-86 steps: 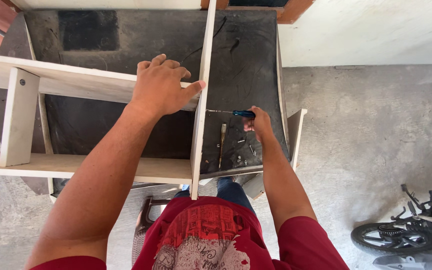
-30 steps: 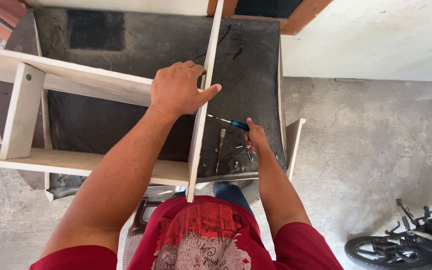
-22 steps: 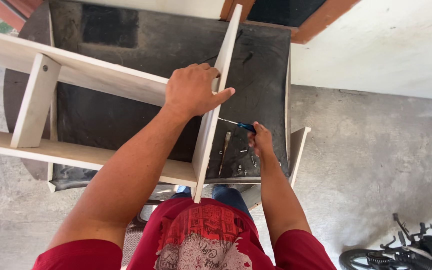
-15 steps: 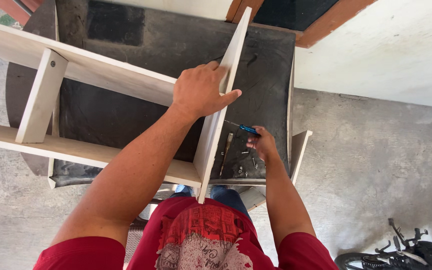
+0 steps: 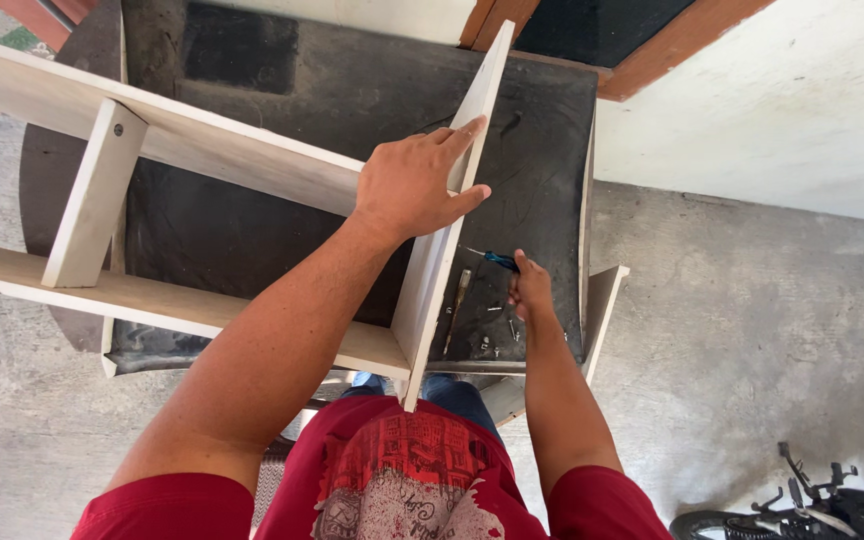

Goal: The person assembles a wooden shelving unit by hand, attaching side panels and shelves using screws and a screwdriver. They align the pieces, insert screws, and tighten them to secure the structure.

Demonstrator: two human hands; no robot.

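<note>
two pale wooden boards run in from the left edge of the frame, one across the upper left and one lower down, with a short upright piece joining them near the left. they lie over a black-topped surface that fills the upper middle. in the centre the left hand sits flat on top of the upright panel, fingers spread and thumb hooked over its right face, right where the upper board meets it. that panel goes from the top centre down to the bottom middle, just above the red shirt. right of it, down on the black surface, the right hand is curled around a blue-handled screwdriver, pinching it low near the surface. a second tool with a pale handle lies just beside the panel, and a few small screws are scattered near the hand. concrete floor takes up the right side, with part of a bike in the lower right corner.
</note>
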